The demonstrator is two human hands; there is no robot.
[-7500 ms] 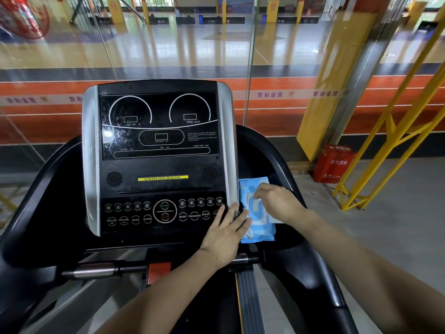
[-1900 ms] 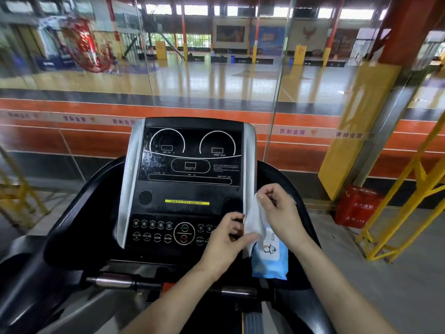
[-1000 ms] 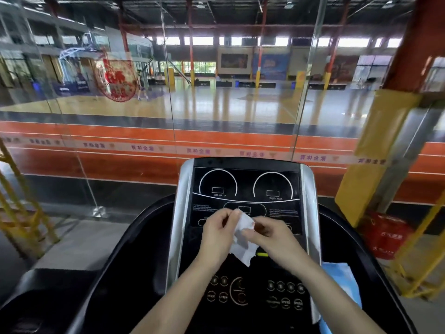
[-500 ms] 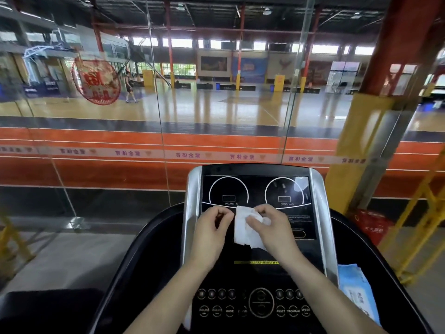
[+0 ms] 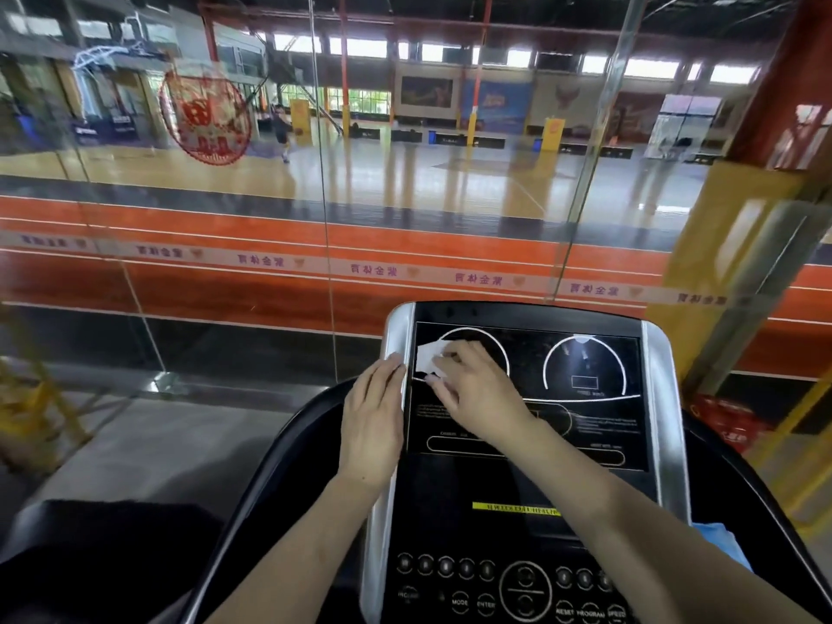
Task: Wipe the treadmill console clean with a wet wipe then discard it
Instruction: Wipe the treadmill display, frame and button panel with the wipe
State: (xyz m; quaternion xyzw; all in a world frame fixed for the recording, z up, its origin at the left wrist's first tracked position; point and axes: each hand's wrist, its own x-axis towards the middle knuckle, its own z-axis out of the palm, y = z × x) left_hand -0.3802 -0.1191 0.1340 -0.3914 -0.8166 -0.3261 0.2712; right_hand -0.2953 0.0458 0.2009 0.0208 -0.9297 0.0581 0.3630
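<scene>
Pressed flat under the right hand (image 5: 472, 389), the white wet wipe (image 5: 427, 358) lies against the upper left corner of the dark display panel on the treadmill console (image 5: 522, 479). Fingers of that hand are spread and nearly straight over the wipe, pushing it onto the glass rather than curling around it; a crumpled edge of the wipe sticks out to the left of the fingertips, over the left dial outline. Whether the thumb tucks under any of the cloth I cannot tell.

Beside it, the left hand (image 5: 376, 412) rests open on the console's left silver side strip (image 5: 391, 335), palm down, fingers extended upward along the metal, holding nothing. The 2 hands sit just beside each other, the left fingertips near the edge of the wipe.

Lower on the console, a yellow label strip (image 5: 517, 509) crosses the black face, and below that a row of round buttons (image 5: 445, 566) flanks a larger central oval control. At the right edge, partly hidden behind the right forearm, a blue wipes packet (image 5: 720, 544) lies in the console's side tray.

Beyond the treadmill stands a glass wall (image 5: 225, 218) with a red round decal (image 5: 205, 117) on it; through it an orange running track and a wooden basketball court show, with 1 distant person on the court. A red box (image 5: 725, 421) sits on the floor to the right, near yellow railings.
</scene>
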